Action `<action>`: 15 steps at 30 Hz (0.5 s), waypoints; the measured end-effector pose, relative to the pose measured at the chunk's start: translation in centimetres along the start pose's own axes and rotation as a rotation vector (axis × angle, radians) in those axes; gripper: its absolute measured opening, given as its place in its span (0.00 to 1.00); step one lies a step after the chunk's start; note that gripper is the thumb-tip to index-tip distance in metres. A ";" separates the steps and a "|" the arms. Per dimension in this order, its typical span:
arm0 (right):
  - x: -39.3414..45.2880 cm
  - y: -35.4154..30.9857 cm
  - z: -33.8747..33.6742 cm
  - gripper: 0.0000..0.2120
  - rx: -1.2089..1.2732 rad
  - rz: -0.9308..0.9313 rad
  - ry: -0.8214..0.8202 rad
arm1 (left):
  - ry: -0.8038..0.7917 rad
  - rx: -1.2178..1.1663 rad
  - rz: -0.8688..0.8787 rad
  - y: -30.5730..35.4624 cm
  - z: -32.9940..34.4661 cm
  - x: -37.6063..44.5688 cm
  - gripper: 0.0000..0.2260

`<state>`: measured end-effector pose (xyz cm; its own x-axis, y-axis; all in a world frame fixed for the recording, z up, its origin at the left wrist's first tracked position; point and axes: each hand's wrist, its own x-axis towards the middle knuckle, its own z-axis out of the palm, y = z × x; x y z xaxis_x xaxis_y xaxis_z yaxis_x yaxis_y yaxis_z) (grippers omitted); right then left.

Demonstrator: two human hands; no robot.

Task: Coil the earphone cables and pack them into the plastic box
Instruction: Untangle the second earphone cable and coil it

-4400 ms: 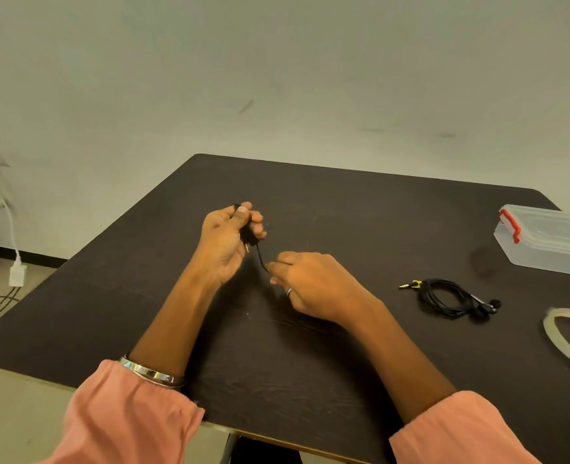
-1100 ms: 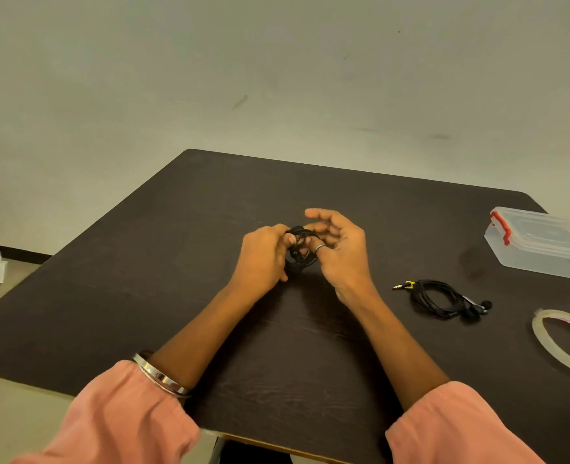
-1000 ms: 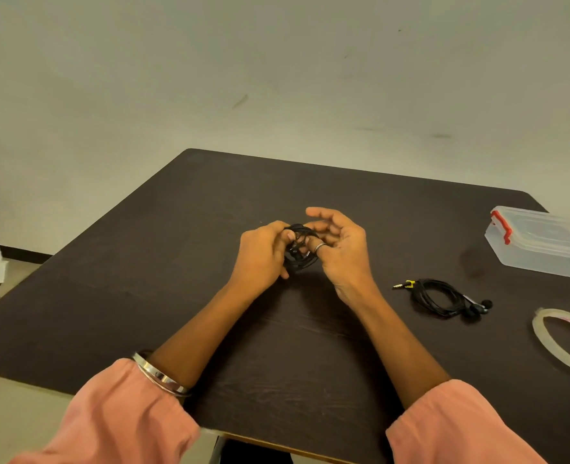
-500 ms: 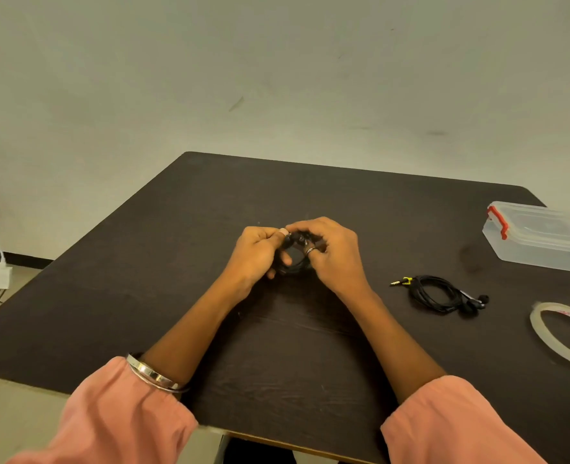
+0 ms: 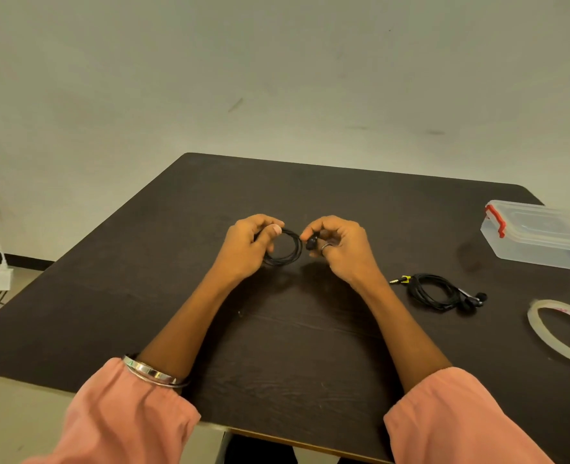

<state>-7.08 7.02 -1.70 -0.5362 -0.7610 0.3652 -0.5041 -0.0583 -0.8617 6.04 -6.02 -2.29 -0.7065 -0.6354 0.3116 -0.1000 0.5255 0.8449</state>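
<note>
A black earphone cable [image 5: 288, 251] forms a round coil just above the middle of the dark table [image 5: 210, 202]. My left hand [image 5: 248, 247] pinches the coil's left side between thumb and fingers. My right hand [image 5: 338, 246] pinches the earbud end at the coil's right side. A second black earphone [image 5: 439, 291], coiled with a yellow-marked plug, lies on the table to the right of my right hand. The clear plastic box [image 5: 541, 234] with red clips stands lid-on at the far right.
A roll of clear tape [image 5: 559, 331] lies at the right edge, with a dark object partly cut off above it. A white charger and cables hang by the wall at the left, off the table.
The hands have drawn apart: the coil now shows as an open ring held by my left hand, while my right hand has moved right with the earbud end.
</note>
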 end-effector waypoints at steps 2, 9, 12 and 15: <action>0.1 0.1 -0.4 0.19 -0.133 -0.158 0.004 | -0.005 -0.145 -0.067 0.1 0.0 0.0 0.09; -0.1 0.4 -0.6 0.21 -0.207 -0.177 -0.058 | 0.030 -0.121 -0.047 -0.2 0.1 0.0 0.10; 0.1 0.3 -0.3 0.16 0.020 -0.054 0.015 | 0.057 -0.058 0.001 -0.5 0.2 0.1 0.09; 0.1 -0.1 0.0 0.07 0.138 0.104 -0.040 | 0.075 -0.030 0.037 -0.5 0.2 0.1 0.09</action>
<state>-7.10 6.94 -1.54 -0.5515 -0.7927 0.2598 -0.3486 -0.0639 -0.9351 5.86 -6.25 -2.78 -0.6548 -0.6569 0.3737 -0.0525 0.5328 0.8446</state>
